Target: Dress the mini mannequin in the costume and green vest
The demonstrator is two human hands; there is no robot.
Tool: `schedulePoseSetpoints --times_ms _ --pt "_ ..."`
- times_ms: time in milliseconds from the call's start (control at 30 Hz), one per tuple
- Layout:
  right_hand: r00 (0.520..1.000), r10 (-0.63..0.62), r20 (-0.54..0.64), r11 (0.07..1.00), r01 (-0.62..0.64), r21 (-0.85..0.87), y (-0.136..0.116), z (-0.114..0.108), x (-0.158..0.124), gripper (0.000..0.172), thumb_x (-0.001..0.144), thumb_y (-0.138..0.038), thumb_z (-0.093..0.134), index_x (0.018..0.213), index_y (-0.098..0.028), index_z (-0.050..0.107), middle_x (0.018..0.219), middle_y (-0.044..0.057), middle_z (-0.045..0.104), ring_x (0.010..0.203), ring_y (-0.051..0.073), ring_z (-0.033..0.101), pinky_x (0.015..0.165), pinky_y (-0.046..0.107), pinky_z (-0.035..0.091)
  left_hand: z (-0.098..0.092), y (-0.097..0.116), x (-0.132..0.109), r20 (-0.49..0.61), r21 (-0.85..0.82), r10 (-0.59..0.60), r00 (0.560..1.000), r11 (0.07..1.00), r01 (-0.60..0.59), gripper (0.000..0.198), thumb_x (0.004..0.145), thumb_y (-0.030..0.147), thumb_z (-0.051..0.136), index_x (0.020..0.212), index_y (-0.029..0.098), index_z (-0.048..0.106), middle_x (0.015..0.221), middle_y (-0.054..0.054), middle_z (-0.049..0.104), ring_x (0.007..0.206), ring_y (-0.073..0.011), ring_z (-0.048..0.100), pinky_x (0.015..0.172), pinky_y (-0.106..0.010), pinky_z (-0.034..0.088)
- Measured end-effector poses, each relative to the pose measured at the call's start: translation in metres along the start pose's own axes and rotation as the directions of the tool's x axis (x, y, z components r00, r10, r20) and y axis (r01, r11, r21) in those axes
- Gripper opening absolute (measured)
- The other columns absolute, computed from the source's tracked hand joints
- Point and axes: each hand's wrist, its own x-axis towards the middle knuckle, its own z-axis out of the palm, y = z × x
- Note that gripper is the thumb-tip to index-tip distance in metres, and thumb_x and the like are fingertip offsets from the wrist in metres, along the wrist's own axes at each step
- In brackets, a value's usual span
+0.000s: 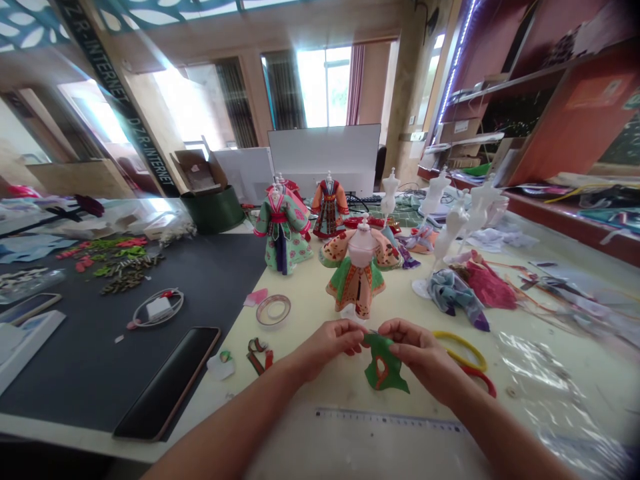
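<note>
Between both hands hangs a small green piece of fabric (393, 377) with an orange-edged hole. My left hand (337, 341) pinches its upper left edge. My right hand (414, 348) is closed on its upper right part, thumb on the near side. Just behind stands a mini dress form in a peach and green outfit (356, 283) with wide sleeves. The yellow and red handles of scissors (463, 350) lie beside my right wrist, partly hidden by it. A clear ruler (385, 420) lies flat between my forearms.
A tape roll (273, 311), a striped ribbon (259, 357) and a black phone (170, 380) lie to the left. Behind stand dressed forms, including a mint robe (284, 233), and several bare white forms (391, 193). Fabric scraps (457, 293) and clear plastic bags (555, 373) lie right.
</note>
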Motion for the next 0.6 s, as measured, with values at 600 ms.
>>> schedulePoseSetpoints --times_ms 600 --pt "0.999 -0.001 0.036 0.996 0.004 -0.093 0.0024 -0.0022 -0.0011 0.020 0.074 -0.021 0.069 0.092 -0.019 0.061 0.078 0.001 0.066 0.068 0.014 0.065 0.063 0.026 0.050 0.0044 -0.0018 -0.0015 0.028 -0.148 -0.031 0.999 0.988 0.035 0.027 0.058 0.023 0.080 0.073 0.012 0.061 0.071 -0.003 0.064 0.070 -0.0149 0.060 0.071 -0.028 0.042"
